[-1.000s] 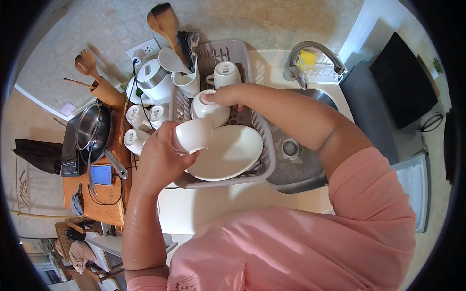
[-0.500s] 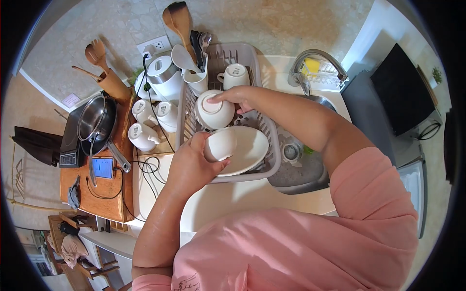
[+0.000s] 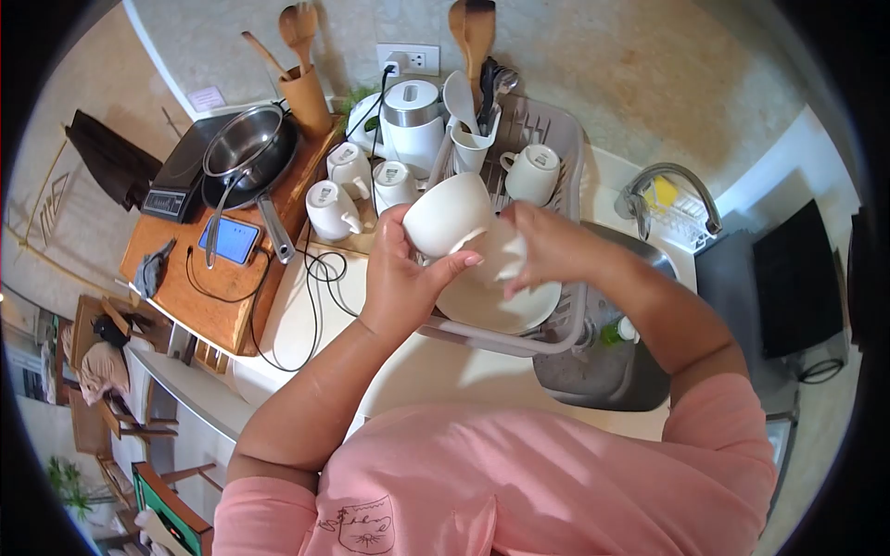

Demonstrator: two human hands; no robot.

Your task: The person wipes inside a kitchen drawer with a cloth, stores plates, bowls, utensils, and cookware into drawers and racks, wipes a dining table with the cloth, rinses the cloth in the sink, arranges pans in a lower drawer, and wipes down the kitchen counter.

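Observation:
My left hand (image 3: 408,273) is closed on a white bowl (image 3: 449,215), tilted and lifted over the near side of the dish rack. Beside it my right hand (image 3: 552,246), smeared by motion, grips a second white bowl (image 3: 503,255), which is also blurred. A large white oval dish (image 3: 510,310) lies in the grey dish rack (image 3: 577,296) beneath both hands. Further back in the rack a white mug (image 3: 533,176) stands upside down. A white utensil holder (image 3: 470,151) with spoons and a wooden spatula stands at the rack's far left corner.
Several upturned white mugs (image 3: 332,211) and a white kettle (image 3: 413,130) stand left of the rack. Black cables (image 3: 320,278) run along the counter. To the right are the sink (image 3: 603,380) and faucet (image 3: 681,176). A pan (image 3: 243,144) and phone (image 3: 229,241) are far left.
The bowl that sat upside down under my right hand has left its spot in the rack. My left hand has raised its bowl, and both hands are closer together. The camera view has turned.

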